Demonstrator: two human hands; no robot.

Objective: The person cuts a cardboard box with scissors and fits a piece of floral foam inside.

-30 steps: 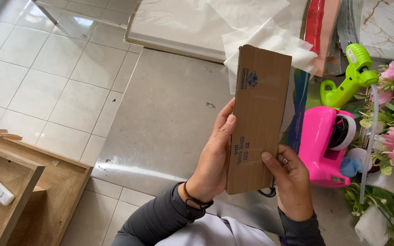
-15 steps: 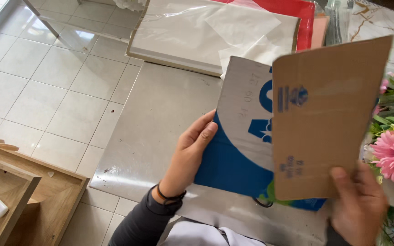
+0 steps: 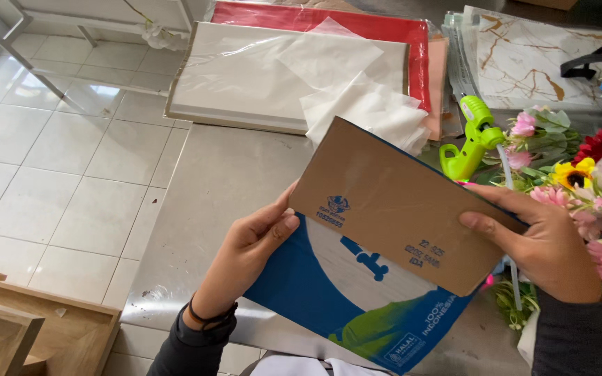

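Flattened carton [image 3: 391, 244] sits mid-air over the surface's near edge, long axis slanting down to the right. Left hand [image 3: 245, 257] pinches its left edge, right hand [image 3: 545, 244] clamps the right end, both grips closed.

A single head-worn view looks steeply down, close over a grey metal table [image 3: 224, 181] at frame centre. Tiled floor [image 3: 50, 174] fills the left side, flowers [image 3: 580, 174] the right edge; both forearms enter from the bottom edge.
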